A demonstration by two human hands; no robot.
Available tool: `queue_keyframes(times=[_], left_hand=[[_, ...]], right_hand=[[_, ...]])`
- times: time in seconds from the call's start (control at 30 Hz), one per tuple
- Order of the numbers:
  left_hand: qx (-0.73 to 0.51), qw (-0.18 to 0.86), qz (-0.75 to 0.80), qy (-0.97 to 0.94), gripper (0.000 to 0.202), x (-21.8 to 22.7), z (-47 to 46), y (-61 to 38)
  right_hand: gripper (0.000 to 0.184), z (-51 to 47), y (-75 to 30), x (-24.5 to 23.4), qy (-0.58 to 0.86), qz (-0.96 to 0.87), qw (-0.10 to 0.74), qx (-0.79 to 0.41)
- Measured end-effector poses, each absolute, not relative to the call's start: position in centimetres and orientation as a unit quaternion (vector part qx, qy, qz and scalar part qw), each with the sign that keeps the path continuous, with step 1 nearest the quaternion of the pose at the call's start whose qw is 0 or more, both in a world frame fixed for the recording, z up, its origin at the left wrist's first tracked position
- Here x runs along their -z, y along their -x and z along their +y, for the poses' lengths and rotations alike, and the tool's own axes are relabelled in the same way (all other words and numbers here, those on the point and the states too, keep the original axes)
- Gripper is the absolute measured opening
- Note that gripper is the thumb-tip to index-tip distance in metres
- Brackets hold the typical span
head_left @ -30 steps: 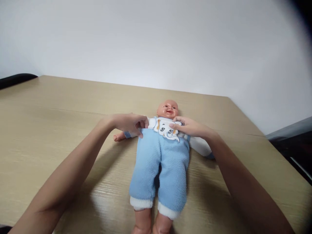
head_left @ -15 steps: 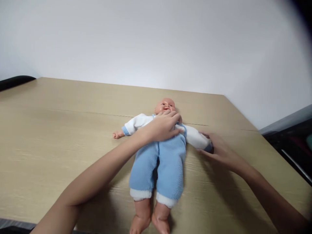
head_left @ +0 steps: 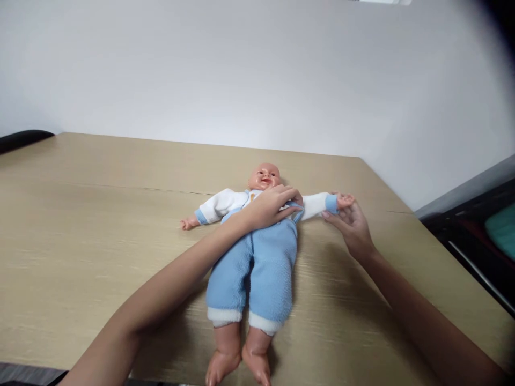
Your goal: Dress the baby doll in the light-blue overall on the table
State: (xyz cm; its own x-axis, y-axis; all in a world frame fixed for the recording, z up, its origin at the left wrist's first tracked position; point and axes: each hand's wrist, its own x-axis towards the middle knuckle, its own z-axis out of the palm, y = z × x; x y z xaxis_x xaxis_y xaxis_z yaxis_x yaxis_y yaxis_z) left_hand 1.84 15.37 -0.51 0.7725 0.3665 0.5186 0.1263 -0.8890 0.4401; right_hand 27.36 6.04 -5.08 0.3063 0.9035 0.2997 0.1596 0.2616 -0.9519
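Observation:
A baby doll (head_left: 265, 262) lies on its back on the wooden table, feet toward me. It wears light blue fleece overalls and a white top with blue cuffs. Across its upper chest rests my left hand (head_left: 276, 206), fingers curled and thumb closed on the overalls by the blue strap (head_left: 298, 214). Out to the side, my right hand (head_left: 354, 228) grips the doll's arm (head_left: 317, 205) around the cuff and wrist, thumb below and fingers behind. The doll's other arm (head_left: 213, 209) lies spread on the table.
The wooden table (head_left: 100, 230) reaches back to a pale wall (head_left: 241, 69). At the left edge shows a black curved object (head_left: 26, 140). Past the table's right edge are dark items and a teal thing (head_left: 501, 230).
My right hand has swung the doll's arm upward and outward, and its small hand now shows past the cuff. My left hand stays on the chest. The view has shifted slightly.

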Motion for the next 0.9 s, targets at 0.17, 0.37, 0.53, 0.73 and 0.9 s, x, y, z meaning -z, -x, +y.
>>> queue_keyframes(times=[0.17, 0.37, 0.53, 0.73, 0.9], left_hand=[[-0.306, 0.069, 0.096, -0.945, 0.033, 0.7, 14.8, -1.5], [-0.388, -0.103, 0.034, -0.915, 0.024, 1.3, 14.5, -0.8], [-0.454, -0.045, -0.004, -0.890, 0.013, 1.0, 14.6, -0.3], [-0.455, 0.236, 0.042, -0.858, 0.020, 0.5, 15.2, -0.6], [-0.402, 0.414, 0.120, -0.808, 0.025, 0.6, 15.7, -1.2]], right_hand=[[0.058, 8.8, -24.6, 5.7, 0.479, -0.542, 0.610, -0.324], [0.050, 8.3, -23.3, 7.4, 0.442, -0.684, 0.520, -0.259], [0.041, 7.1, -23.8, 6.8, 0.400, -0.770, 0.466, -0.175], [0.039, 6.7, -23.7, 6.9, 0.414, -0.774, 0.452, -0.160], [0.028, 6.5, -23.1, 7.2, 0.419, -0.762, 0.473, -0.143]])
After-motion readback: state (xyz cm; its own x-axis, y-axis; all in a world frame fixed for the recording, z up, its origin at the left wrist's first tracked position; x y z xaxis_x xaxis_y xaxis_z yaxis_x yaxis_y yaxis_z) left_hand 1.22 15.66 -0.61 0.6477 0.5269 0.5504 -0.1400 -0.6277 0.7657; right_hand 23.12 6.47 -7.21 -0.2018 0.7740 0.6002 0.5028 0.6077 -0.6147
